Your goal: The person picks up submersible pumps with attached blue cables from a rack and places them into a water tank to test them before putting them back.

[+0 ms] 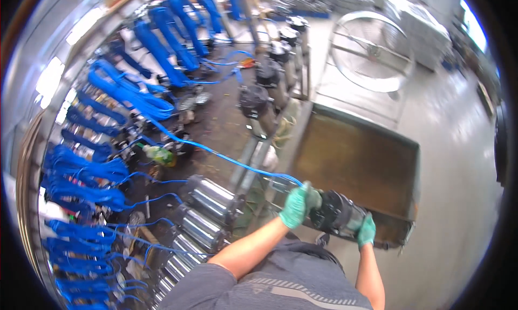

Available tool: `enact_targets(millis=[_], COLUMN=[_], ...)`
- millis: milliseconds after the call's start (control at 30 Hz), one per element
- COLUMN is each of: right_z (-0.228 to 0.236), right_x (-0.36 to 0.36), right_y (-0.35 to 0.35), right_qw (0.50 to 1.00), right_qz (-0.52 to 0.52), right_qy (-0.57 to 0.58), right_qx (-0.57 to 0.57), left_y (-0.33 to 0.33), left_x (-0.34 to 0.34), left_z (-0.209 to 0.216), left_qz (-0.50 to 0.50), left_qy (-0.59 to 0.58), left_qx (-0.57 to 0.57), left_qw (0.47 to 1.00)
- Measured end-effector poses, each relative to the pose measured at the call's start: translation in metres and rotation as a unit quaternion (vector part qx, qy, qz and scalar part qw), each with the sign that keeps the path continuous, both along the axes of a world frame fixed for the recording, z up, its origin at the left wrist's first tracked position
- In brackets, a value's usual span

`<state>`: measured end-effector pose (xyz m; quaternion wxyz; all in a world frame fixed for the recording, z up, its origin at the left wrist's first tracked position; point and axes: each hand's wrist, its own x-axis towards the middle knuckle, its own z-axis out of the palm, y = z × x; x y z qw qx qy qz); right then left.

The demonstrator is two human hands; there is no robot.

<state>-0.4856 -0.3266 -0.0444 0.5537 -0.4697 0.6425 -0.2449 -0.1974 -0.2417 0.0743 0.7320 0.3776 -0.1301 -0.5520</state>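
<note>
In front of my body I hold a cylindrical motor point(341, 213) with a black end and a shiny metal body, tilted over the near edge of a water-filled tank point(418, 172). My left hand point(297, 206), in a green glove, is closed round the blue cable point(232, 160) beside the black end. That cable runs up and left to a coiled bundle point(127, 91) on the bench. My right hand point(367, 230), also gloved, grips the motor's metal end from the right. Its fingertips are partly hidden behind the body.
Several similar metal cylinders point(208, 226) lie on the dark bench point(216, 124) at left, with blue cable bundles along its far side. More cylinders point(259, 113) stand upright in a row. A green bottle point(160, 155) lies among clutter. A large round fan point(372, 51) stands beyond the tank.
</note>
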Motion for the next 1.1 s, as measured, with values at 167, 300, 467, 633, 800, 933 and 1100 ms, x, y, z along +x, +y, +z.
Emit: enact_targets(millis=[167, 300, 467, 633, 800, 933, 1100], right_z=[-0.032, -0.034, -0.052, -0.072, -0.094, -0.085, -0.122], right_x=[-0.001, -0.010, -0.016, -0.015, -0.047, -0.045, -0.076], right_y=[-0.002, -0.005, -0.010, -0.019, -0.029, -0.024, -0.028], right_qw=[0.996, 0.994, 0.992, 0.983, 0.841, 0.853, 0.830], right_qz=[0.031, 0.010, -0.013, -0.022, 0.256, 0.273, 0.322], right_qy=[-0.029, -0.030, -0.097, -0.178, 0.261, 0.270, 0.271], right_qx=[-0.082, -0.104, -0.074, -0.049, -0.398, -0.353, -0.366], left_y=[0.037, 0.081, 0.128, 0.136, 0.120, 0.135, 0.138], left_x=[0.044, 0.147, 0.342, 0.463, 0.467, 0.417, 0.378], left_z=[0.017, 0.067, 0.111, 0.166, 0.170, 0.191, 0.241], left_qz=[0.046, 0.050, 0.544, 0.577, 0.503, 0.507, 0.465], left_qy=[-0.451, -0.673, -0.539, -0.531, -0.537, -0.611, -0.569], left_qx=[0.102, 0.266, 0.297, 0.174, 0.189, 0.164, 0.035], left_qw=[0.885, 0.688, 0.569, 0.596, 0.650, 0.586, 0.677])
